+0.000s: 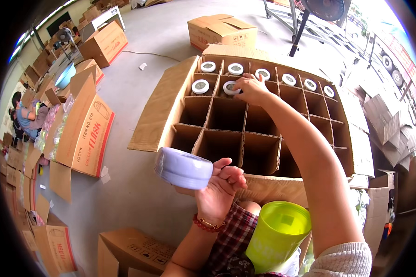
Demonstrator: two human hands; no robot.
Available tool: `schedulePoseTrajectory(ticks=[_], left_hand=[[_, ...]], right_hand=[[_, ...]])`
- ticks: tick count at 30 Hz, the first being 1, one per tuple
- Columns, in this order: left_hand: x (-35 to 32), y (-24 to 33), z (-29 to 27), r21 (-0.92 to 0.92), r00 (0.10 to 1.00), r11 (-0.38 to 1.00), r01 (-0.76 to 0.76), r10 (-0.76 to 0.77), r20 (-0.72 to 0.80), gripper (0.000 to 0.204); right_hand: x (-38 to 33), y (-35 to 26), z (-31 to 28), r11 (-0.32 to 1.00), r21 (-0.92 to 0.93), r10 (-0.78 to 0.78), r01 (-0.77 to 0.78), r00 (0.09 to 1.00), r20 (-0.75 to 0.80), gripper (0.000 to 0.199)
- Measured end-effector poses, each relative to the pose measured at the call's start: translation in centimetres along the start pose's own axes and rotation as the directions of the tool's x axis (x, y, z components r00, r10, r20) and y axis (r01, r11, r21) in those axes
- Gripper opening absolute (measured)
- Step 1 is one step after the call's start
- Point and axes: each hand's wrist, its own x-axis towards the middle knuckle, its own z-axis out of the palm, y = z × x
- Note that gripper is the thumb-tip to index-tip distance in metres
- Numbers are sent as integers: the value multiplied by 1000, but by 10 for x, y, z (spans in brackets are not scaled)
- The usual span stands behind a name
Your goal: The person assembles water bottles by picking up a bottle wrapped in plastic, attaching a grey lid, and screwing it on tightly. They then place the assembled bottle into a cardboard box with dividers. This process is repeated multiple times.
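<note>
My left hand (217,191) is palm up, with a red bead bracelet at its wrist. It holds a lavender, short rounded cylinder (184,168), which looks like a cap or cup; part of the grip is hidden behind it. My right hand (254,90) reaches over a large divided cardboard box (259,182) and has its fingers on a white-rimmed flask (231,87) standing in a second-row compartment. To its left stands another white-rimmed flask (200,87). Several more fill the far row, among them a far-left flask (208,67). Compartments nearer me show no flasks.
A lime-green bucket (279,235) stands by my lap. At left are cartons (90,134) with wrapped goods and a seated person (27,115). Beyond the box sit a closed carton (222,31) and a fan on a stand (300,32). Flattened cardboard (388,120) lies at right.
</note>
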Motion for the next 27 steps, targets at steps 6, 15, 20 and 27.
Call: schedulePoseTrajectory(ticks=[6,15,20,27], left_hand=[[23,-3,11,51,990,998,40,-33,-134,56],[67,-10,51,266,949,963,49,38,-312,69],[92,-27,58,199,990,972,122,-106,-89,57],[81,-75,79,-55,931,929,366,-366,17,54]], right_hand=[[-18,-11,-45,994,-99,-64,52,991,-122,33],[-162,-63,-142,854,-408,-510,323,677,-531,23],[-279,-75,-152,798,-498,-592,338,590,-549,23],[-369,-56,-123,686,-486,-722,542,594,-355,33]])
